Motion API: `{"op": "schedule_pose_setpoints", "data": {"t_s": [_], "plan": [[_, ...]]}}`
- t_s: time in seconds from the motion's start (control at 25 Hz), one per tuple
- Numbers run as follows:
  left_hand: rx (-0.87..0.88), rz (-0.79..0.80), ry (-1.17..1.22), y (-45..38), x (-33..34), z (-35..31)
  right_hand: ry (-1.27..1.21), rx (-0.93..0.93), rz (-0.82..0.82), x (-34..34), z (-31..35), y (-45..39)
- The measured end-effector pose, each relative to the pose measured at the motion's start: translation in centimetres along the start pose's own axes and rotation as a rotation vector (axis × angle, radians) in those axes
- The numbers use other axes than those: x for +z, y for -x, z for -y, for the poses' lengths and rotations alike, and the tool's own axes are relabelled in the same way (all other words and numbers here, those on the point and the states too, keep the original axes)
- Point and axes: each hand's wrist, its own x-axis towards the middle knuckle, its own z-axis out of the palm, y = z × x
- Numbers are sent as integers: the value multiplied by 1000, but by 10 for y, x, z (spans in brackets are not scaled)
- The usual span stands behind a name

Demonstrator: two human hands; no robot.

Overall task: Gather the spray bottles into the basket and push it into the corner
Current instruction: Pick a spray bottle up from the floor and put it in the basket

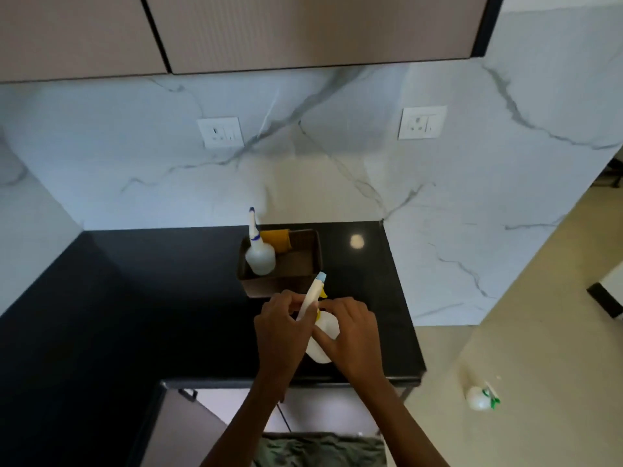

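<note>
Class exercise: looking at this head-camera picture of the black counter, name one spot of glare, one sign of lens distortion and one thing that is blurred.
Head view: a round glare spot sits on the glossy black counter right of the basket; the wide-angle lens bows the cabinet edge and wall lines; the green-triggered bottle on the floor at lower right is smeared and soft.

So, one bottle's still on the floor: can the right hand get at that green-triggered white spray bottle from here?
Probably not: the right hand holds the yellow-triggered white spray bottle, and the green-triggered white spray bottle lies beyond the black counter.
</note>
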Motion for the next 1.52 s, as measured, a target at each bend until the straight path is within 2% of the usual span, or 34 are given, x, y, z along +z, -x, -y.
{"op": "schedule_pose_setpoints", "data": {"t_s": [0.24,0.44,0.56,0.68,0.84,0.92,1.08,1.2,1.32,1.52], "plan": [[-12,27,35,-42,-43,35,160,22,-37,52,41,-31],[43,-38,132,-69,-51,47,246,-59,-59,76,46,-65],[40,26,237,-100,-53,50,184,-58,-56,77,33,-104],[-72,116,276,-142,-53,66,172,-60,-33,73,10,-155],[-46,167,5,-193,-36,106,149,44,29,87,-25,-215],[-88,208,-139,-217,-23,128,160,61,72,102,-44,-238],[-185,327,-312,-241,-9,167,152,153,224,131,-69,-259],[-193,419,-438,-242,-4,186,166,205,360,150,-82,-260],[-162,472,-495,-241,-2,196,91,272,356,159,-86,-260],[-158,465,-551,-239,3,200,44,255,358,159,-91,-261]]}}
